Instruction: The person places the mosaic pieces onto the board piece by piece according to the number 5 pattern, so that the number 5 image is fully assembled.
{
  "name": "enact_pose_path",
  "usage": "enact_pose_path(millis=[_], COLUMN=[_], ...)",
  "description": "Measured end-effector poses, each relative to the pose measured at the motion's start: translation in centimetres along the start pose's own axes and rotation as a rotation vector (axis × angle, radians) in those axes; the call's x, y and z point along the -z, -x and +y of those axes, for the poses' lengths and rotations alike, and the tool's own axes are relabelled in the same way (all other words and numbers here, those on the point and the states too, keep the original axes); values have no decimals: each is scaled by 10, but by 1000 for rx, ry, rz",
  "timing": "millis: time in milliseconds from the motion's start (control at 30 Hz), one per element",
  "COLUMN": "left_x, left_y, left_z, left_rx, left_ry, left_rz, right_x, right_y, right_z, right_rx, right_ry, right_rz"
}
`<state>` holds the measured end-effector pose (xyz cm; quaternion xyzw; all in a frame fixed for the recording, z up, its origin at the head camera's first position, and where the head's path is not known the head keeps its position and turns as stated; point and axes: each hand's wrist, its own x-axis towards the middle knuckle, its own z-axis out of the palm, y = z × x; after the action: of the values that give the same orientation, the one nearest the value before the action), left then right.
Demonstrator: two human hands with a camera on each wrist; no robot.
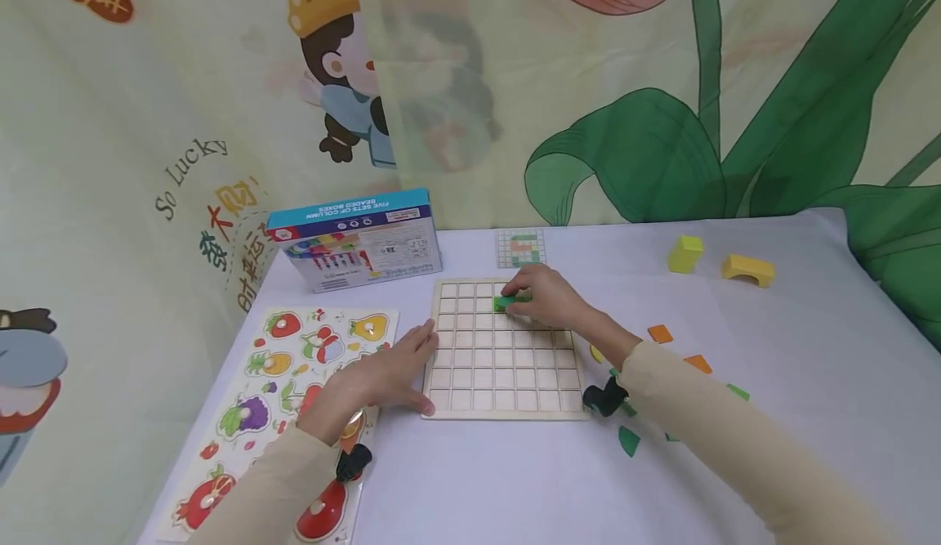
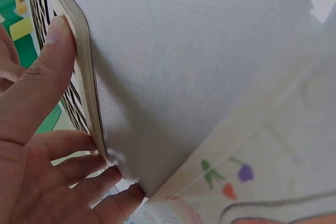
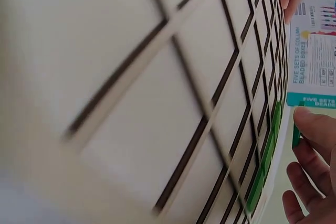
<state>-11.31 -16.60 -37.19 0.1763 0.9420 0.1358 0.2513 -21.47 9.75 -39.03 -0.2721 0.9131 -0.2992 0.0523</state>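
Observation:
A wooden grid board (image 1: 460,377) lies flat on the white table. My left hand (image 1: 393,369) is spread along its left side, thumb (image 2: 59,51) at the board's edge and the other fingers further along that side. Over the upper part of the grid, my right hand (image 1: 547,296) pinches a small dark green tile (image 3: 296,136) between thumb and forefinger. Lighter green pieces (image 3: 266,153) sit in grid cells close to the pinched tile; in the head view some green (image 1: 501,304) shows at the fingertips, and the hand covers the cells to the right.
Behind the board lies a small pattern card (image 1: 520,248). A bead-toy box (image 1: 360,243) stands back left, beside a fruit puzzle board (image 1: 253,386). Loose orange tiles (image 1: 660,333) and green tiles (image 1: 629,441) lie around the right forearm. Yellow blocks (image 1: 685,254) and an arch block (image 1: 748,270) are back right.

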Motion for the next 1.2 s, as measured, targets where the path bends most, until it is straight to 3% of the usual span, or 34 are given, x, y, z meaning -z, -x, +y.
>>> enact_pose_path(millis=[400, 667, 1200], left_x=[-1, 1, 1], left_y=[-1, 1, 1], left_z=[0, 1, 2], left_rx=[10, 8, 15], left_ry=[-25, -13, -6], left_rz=[-3, -1, 8], right_x=[-21, -24, -28], right_y=[-26, -28, -28], right_z=[-15, -15, -12], right_rx=[62, 3, -32], right_ry=[10, 85, 15], right_rz=[-27, -72, -55])
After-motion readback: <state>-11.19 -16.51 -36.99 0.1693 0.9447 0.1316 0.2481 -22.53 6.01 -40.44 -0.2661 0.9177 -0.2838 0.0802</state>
